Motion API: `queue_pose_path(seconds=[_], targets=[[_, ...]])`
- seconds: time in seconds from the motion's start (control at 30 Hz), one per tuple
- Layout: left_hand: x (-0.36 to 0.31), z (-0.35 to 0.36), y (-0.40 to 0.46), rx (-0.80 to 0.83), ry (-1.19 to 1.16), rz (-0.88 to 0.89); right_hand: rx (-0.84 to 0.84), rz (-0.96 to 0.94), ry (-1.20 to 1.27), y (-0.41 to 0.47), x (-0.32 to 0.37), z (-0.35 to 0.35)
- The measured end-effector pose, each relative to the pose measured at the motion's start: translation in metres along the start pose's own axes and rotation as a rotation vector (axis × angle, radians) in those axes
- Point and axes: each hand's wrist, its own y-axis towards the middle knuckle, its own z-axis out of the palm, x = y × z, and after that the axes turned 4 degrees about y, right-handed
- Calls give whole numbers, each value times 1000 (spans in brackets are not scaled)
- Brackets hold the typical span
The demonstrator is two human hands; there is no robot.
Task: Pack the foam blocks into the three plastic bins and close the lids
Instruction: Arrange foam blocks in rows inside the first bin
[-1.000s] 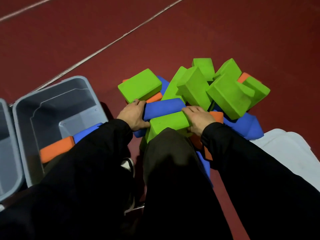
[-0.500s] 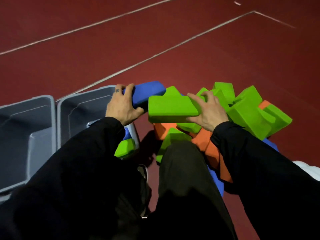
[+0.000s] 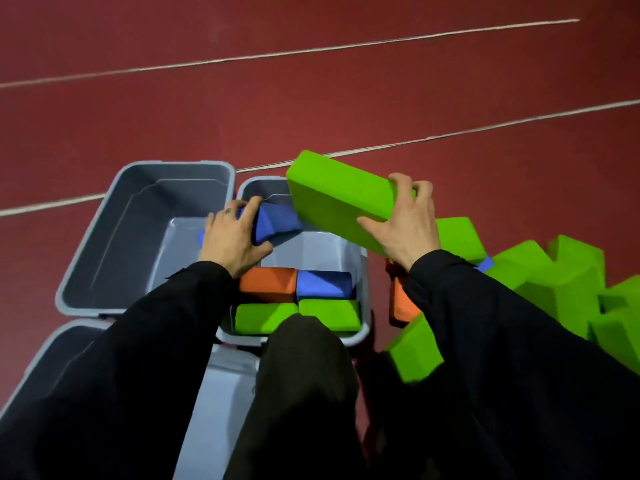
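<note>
Two hands are busy, and each one holds a foam block. The left hand (image 3: pixel 232 242) has its fingers wrapped around a blue block (image 3: pixel 273 221), low inside the middle bin (image 3: pixel 362 327). The right hand (image 3: pixel 403 225) grips a big green block (image 3: pixel 341 199) by its end, and that block hangs tilted above the far side of the same bin. Under the left wrist, four blocks already lie flat in the bin: an orange block (image 3: pixel 268 284), another blue one, and two green ones. Beside the left hand sits an empty bin (image 3: pixel 145 233). Many more green blocks (image 3: pixel 554 282) are piled beside the right arm.

To do this well, I think the blue block should lie flat next to the others first. Then the green one can turn level and drop into the free space. Flat, snug blocks will let the lid shut.
</note>
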Motion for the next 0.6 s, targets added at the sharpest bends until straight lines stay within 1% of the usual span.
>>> queue_pose_path(seconds=[0.1, 0.17, 0.27, 0.37, 0.43, 0.6], targets=[[9, 22, 18, 87, 10, 42, 39, -1, 1, 24, 15, 39], [12, 38, 31, 141, 42, 69, 59, -91, -97, 35, 15, 61], [11, 67, 47, 205, 137, 197, 93, -244, -273, 46, 5, 92], [3, 99, 59, 184, 226, 305, 105, -288, -333, 54, -9, 118], [-6, 117, 65, 207, 259, 315, 114, -321, -374, 59, -16, 130], [-13, 145, 65, 255, 337, 251, 143, -425, -375, 64, -23, 153]])
